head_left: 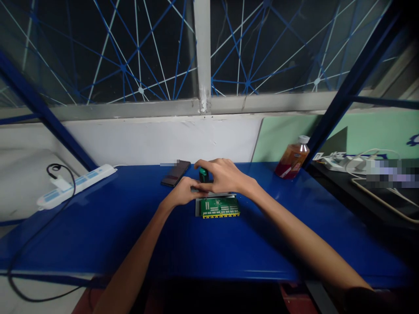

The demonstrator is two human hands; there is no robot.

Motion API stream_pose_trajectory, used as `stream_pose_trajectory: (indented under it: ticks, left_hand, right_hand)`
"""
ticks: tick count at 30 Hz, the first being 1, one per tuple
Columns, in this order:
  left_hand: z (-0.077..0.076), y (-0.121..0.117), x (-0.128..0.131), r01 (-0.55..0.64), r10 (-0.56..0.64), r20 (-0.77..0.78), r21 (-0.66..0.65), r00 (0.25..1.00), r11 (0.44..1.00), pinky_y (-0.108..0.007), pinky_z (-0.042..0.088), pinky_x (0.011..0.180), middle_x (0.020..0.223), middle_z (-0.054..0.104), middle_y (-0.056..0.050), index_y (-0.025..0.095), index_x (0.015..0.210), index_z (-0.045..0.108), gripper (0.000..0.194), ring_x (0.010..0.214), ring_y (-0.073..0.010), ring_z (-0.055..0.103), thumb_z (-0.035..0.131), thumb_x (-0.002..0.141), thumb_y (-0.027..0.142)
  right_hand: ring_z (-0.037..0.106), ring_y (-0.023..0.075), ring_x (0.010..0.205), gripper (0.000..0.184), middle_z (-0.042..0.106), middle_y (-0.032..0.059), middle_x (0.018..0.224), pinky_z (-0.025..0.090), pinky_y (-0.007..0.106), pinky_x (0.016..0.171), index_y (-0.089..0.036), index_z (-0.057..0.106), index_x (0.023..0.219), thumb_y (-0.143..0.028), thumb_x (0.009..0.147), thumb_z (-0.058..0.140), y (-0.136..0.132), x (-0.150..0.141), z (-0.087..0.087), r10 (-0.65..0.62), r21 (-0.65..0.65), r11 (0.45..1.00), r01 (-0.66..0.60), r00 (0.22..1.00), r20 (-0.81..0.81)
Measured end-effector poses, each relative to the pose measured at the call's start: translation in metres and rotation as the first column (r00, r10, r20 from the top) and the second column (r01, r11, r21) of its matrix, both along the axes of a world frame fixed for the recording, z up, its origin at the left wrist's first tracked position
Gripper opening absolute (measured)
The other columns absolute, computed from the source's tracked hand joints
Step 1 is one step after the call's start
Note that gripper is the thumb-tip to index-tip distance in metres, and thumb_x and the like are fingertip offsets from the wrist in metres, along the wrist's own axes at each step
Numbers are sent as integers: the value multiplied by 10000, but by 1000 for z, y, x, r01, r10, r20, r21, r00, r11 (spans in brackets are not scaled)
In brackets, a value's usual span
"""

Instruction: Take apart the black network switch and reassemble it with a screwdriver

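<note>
Bare forearms (278, 220) converge; the right hand (227, 174), arched palm-down, grips an upright green screwdriver-like handle (203, 175) near the circuit board (220, 205); the left hand (183, 192) meets it, grip unclear.

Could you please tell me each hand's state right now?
Left hand: by the green circuit board; grip cannot be told.
Right hand: holding a green-and-black tool handle.

The fingers (206, 187) hide the lower end of the green tool (203, 173).
</note>
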State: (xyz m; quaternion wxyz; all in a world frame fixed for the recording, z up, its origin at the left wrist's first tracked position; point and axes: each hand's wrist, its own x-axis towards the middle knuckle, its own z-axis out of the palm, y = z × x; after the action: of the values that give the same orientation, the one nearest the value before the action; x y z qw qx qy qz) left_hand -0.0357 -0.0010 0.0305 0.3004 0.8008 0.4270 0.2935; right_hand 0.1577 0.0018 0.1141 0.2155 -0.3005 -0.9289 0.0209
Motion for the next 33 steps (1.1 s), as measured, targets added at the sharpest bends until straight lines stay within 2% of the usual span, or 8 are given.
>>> stream_pose_trajectory:
  ticks: [5,9,12,16,19,26,29,33]
  left_hand:
    - [-1,-1,3,-24,24,11,13,1000,1000,-268,471,653,743,721,-49,100,760,737,268,717,-201,639,748,700,361]
    - [5,-4,3,58,-58,20,-15,998,998,-292,489,763,860,740,-70,123,865,741,226,813,-211,664,690,769,321]
    - [3,-3,1,40,-40,5,-19,999,999,-280,485,702,800,733,-63,127,819,739,210,756,-196,656,683,772,325]
    - [-3,1,0,1,-1,4,-4,1000,1000,-251,428,545,627,675,-36,110,695,715,238,623,-175,608,729,723,346]
    - [-3,1,2,4,-5,14,27,1000,1000,-266,455,599,684,700,-53,111,745,730,226,681,-191,628,734,726,336]
    - [5,-4,4,77,-77,-4,-40,997,996,-294,500,751,869,741,-81,132,901,733,205,803,-203,671,677,783,290]
    - [4,-3,2,81,-82,-13,-35,997,996,-301,495,787,890,743,-84,133,884,739,189,850,-212,676,653,802,280]
    - [2,0,0,44,-44,-4,-20,999,999,-285,496,732,807,743,-74,126,826,744,173,768,-197,677,692,761,278]
  right_hand:
    - [475,162,586,398,614,30,659,223,294,546,-205,602,1070,-494,799,571,5,-1,-3,-18,-31,999,18,1000,-1]
    - [503,168,626,403,627,26,705,262,288,570,-209,561,1148,-431,812,576,7,2,0,65,-102,992,-68,998,-25]
    - [525,173,671,410,650,40,801,285,287,596,-207,542,1175,-417,823,554,4,3,3,116,-128,984,-120,992,-42]
    - [523,177,658,442,650,56,802,275,297,592,-193,579,1115,-523,827,515,3,1,1,70,-92,993,-72,997,-29]
    - [515,183,635,463,634,55,725,261,299,574,-182,592,1091,-551,826,502,5,-1,-3,21,-71,997,-22,1000,-13]
    - [471,171,599,459,586,27,659,260,300,573,-193,555,1173,-473,809,535,10,3,0,52,-88,995,-54,998,-22]
    - [474,163,604,457,608,34,713,268,300,583,-186,531,1209,-394,802,540,10,5,1,91,-113,989,-93,995,-28]
    - [514,164,664,438,650,57,865,292,292,603,-195,532,1195,-356,789,566,11,4,1,142,-156,976,-151,988,-66]
